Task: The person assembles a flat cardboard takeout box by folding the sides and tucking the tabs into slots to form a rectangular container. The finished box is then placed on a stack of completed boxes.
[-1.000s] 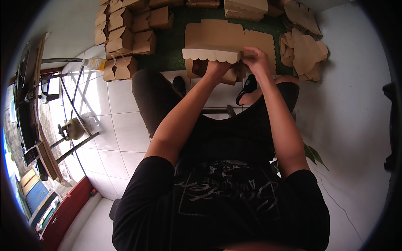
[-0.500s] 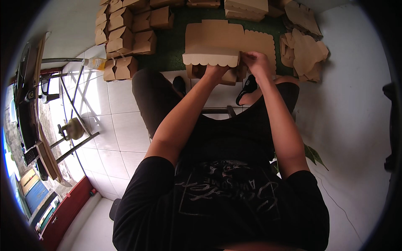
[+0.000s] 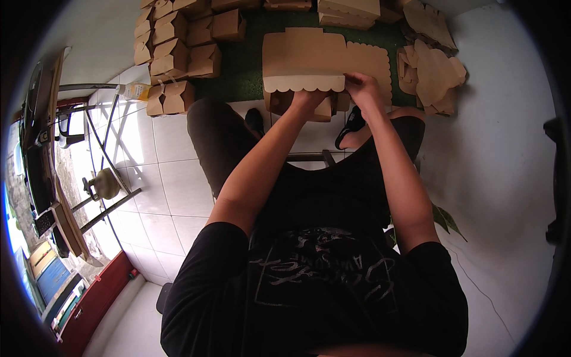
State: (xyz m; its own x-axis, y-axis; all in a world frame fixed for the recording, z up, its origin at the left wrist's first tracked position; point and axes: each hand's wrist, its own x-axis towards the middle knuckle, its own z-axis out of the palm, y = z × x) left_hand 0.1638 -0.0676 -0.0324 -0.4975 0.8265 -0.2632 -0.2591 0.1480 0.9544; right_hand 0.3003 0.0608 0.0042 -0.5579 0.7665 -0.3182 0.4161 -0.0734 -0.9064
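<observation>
Both my hands grip 1 flat brown cardboard box blank with a scalloped flap, held over my knees above the green mat. My left hand clasps its lower edge under the scallops; my right hand pinches the edge just beside it. Folded brown cardboard boxes are stacked left, loose flat blanks right.

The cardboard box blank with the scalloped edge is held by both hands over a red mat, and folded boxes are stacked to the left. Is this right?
Not quite: the mat is green, not red, as the head view shows. Both hands, left and right, do hold the scalloped cardboard box blank, and folded boxes are stacked to the left.
</observation>
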